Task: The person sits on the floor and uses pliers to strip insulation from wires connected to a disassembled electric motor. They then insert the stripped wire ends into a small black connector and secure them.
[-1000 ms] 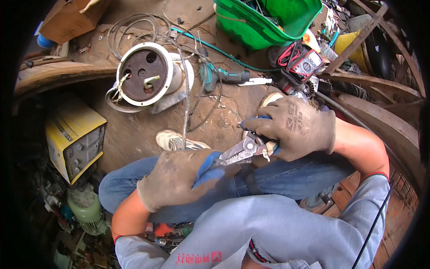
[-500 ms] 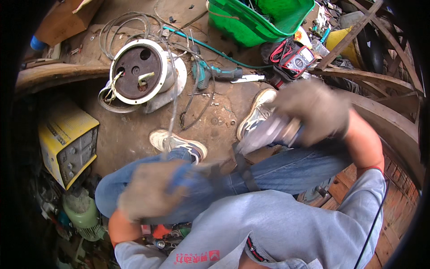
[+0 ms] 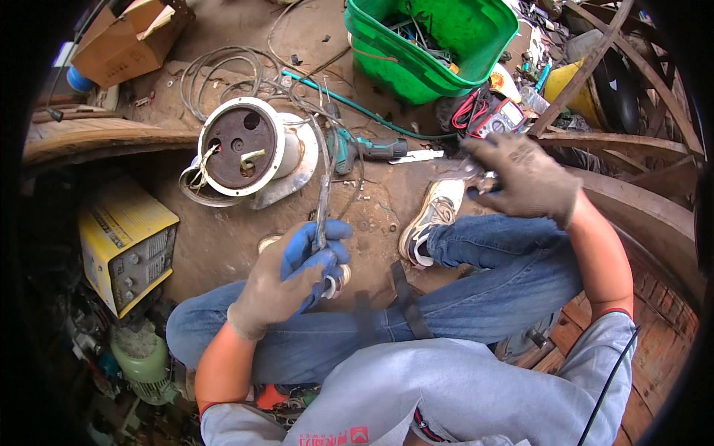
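Observation:
My gloved left hand (image 3: 286, 275) holds a grey cable (image 3: 322, 204) that rises from it past the white cylindrical housing. That housing (image 3: 296, 152), with a brown round plate (image 3: 245, 130) and pale wires (image 3: 208, 156), lies on the floor ahead of me. My gloved right hand (image 3: 520, 178) is raised at the right, closed on the wire-stripping pliers (image 3: 483, 177), which are blurred and largely hidden by the hand. A teal power tool (image 3: 343, 152) and a pale blade (image 3: 416, 156) lie beyond the cable.
Around me are a yellow-black machine (image 3: 130, 234), green motor (image 3: 141, 357), cardboard box (image 3: 123, 48), green tub (image 3: 398, 82), multimeter (image 3: 504, 119) in a bag, cable coils (image 3: 186, 82), wooden frames (image 3: 580, 67) and scattered parts. My sneaker (image 3: 439, 215) rests on the floor.
My hands have separated: the right went up and right with the pliers, while the left rose from my lap and took hold of the hanging cable.

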The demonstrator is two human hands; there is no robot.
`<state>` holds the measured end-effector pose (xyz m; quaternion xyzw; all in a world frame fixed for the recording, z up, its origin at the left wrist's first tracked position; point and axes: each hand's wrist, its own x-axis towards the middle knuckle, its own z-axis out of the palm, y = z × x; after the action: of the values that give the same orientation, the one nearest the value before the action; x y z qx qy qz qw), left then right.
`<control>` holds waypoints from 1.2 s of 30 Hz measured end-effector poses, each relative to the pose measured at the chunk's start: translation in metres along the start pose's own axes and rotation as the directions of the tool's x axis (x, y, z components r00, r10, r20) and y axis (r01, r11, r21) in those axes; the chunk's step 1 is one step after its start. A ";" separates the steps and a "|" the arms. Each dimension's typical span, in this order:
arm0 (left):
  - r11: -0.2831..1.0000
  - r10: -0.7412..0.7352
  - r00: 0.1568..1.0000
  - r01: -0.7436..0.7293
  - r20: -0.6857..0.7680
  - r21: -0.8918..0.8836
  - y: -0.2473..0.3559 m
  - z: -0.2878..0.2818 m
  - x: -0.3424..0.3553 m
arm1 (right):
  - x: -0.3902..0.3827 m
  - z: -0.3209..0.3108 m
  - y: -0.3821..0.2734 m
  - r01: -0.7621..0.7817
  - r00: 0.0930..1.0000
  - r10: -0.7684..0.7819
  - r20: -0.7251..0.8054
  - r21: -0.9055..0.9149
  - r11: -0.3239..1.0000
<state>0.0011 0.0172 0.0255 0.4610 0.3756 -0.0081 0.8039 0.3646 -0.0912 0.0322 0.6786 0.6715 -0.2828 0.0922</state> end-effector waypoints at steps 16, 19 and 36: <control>0.984 0.150 0.984 -0.139 -0.095 0.110 -0.021 0.016 0.009 | 0.048 0.081 -0.083 0.092 0.990 -0.144 0.009 0.727 0.681; 0.952 0.217 0.972 -0.190 -0.094 0.240 -0.019 0.018 0.008 | 0.041 0.059 -0.121 0.070 0.978 -0.203 -0.048 0.992 0.102; 0.718 0.282 0.954 -0.280 0.101 0.637 -0.020 -0.002 -0.004 | 0.020 0.045 -0.091 0.457 0.885 -0.447 -0.129 0.417 0.786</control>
<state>-0.0105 0.0057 0.0125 0.7602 0.2770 -0.0138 0.5875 0.2644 -0.0895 0.0079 0.5045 0.7347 -0.4314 -0.1401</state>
